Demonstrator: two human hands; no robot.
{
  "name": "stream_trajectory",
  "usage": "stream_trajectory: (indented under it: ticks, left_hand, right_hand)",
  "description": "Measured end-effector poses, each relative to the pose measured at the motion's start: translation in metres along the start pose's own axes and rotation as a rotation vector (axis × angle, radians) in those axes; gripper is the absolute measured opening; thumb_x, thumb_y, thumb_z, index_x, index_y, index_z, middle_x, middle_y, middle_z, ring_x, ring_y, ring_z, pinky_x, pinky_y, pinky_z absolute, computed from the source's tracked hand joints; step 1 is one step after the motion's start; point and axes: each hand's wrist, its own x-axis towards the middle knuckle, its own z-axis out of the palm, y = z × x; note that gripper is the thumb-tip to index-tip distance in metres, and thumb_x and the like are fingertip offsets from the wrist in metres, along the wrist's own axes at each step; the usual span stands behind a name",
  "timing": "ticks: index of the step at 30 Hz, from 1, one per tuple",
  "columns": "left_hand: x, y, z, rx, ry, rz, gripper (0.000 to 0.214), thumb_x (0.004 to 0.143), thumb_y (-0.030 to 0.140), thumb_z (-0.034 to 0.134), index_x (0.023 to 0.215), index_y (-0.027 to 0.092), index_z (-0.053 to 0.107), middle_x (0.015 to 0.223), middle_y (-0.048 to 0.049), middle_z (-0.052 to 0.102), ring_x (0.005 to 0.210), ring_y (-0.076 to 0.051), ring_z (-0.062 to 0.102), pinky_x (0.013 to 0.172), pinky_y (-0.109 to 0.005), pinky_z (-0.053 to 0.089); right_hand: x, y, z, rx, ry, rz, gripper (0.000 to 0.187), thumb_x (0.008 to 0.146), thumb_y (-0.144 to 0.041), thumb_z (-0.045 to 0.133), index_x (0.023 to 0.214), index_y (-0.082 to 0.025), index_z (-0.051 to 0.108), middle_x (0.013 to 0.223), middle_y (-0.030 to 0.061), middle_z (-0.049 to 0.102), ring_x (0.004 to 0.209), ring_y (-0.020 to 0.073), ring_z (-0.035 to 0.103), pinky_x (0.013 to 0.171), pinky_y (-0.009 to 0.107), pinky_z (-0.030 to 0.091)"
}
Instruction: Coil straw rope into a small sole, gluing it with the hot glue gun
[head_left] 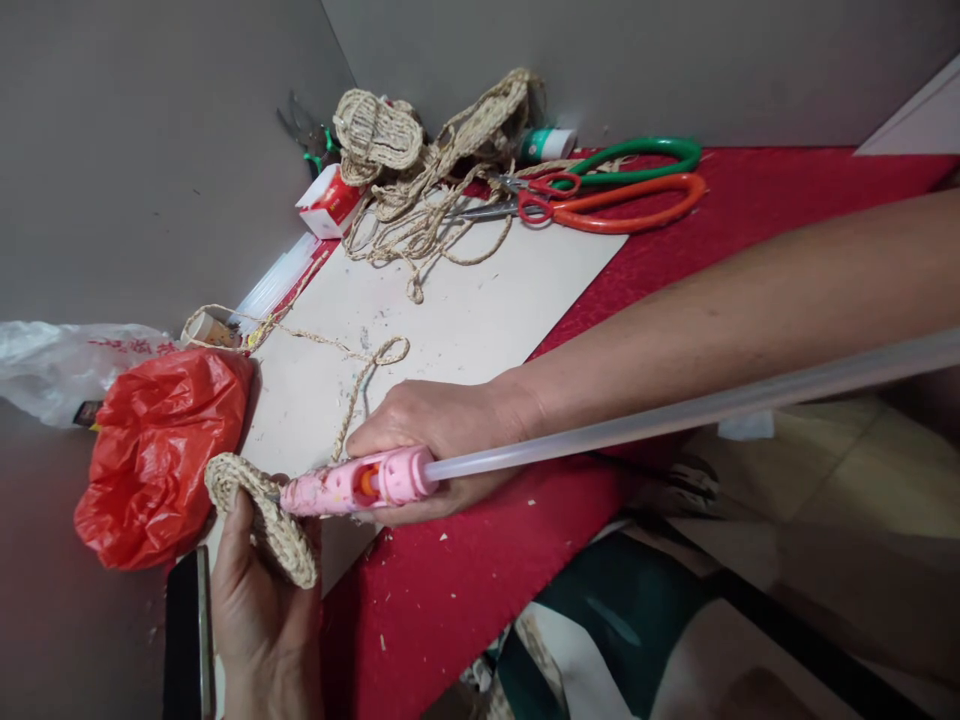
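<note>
My left hand (259, 610) pinches a small oval sole of coiled straw braid (277, 530), thumb on its near face. A pink hot glue gun (356, 485) is gripped in my right hand (442, 425), its nozzle against or very close to the straw sole. From the back of the gun a long clear glue stick (600, 415) runs out to the right. A straw braid (349, 405) trails past my right hand onto the pale board and loops there. My right hand's fingers are partly hidden behind the gun.
The pale board (540, 280) lies on a red cloth (450, 610). Beyond are scissors (622, 215), a straw braid bundle (480, 125), green-handled pliers (311, 135) and clear sticks (277, 280). A red plastic bag (165, 450) and a phone (187, 630) lie left.
</note>
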Motion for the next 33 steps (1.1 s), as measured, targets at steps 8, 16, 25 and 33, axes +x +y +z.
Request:
stream_trajectory:
  ticks: [8,16,25,33]
  left_hand:
    - [0.004,0.001,-0.002,-0.011,0.003,0.008,0.013,0.085,0.025,0.056,0.087,0.018,0.067,0.076,0.0011,0.067,0.066,-0.013,0.064,0.061,-0.027,0.055]
    - [0.001,0.003,0.000,-0.017,0.009,-0.007,0.014,0.086,0.023,0.053,0.086,0.018,0.066,0.074,0.0002,0.067,0.065,-0.013,0.064,0.061,-0.027,0.054]
    - [0.006,0.012,-0.009,0.051,-0.027,0.078,0.013,0.079,0.030,0.061,0.084,0.018,0.064,0.071,-0.0006,0.064,0.062,-0.015,0.062,0.055,-0.027,0.051]
    - [-0.001,0.017,-0.010,0.041,-0.017,0.217,0.019,0.073,0.030,0.068,0.086,0.018,0.062,0.073,0.0016,0.063,0.063,-0.012,0.060,0.057,-0.024,0.050]
  right_hand:
    - [0.000,0.001,0.002,0.044,0.011,0.010,0.027,0.076,-0.030,0.056,0.061,-0.018,0.038,0.054,-0.0041,0.043,0.048,0.0069,0.033,0.048,0.020,0.025]
    - [-0.001,0.006,0.007,-0.025,0.049,-0.037,0.027,0.075,-0.032,0.055,0.061,-0.018,0.037,0.053,-0.0044,0.041,0.046,0.0070,0.032,0.047,0.020,0.023]
    - [0.000,0.000,-0.003,-0.230,-0.298,-0.066,0.016,0.074,-0.025,0.055,0.067,-0.019,0.043,0.067,-0.0005,0.056,0.055,0.0113,0.040,0.054,0.026,0.027]
    - [-0.001,0.015,0.005,-0.540,-0.393,-0.157,0.017,0.075,-0.030,0.059,0.083,-0.015,0.061,0.074,0.0053,0.062,0.061,0.0161,0.049,0.058,0.032,0.028]
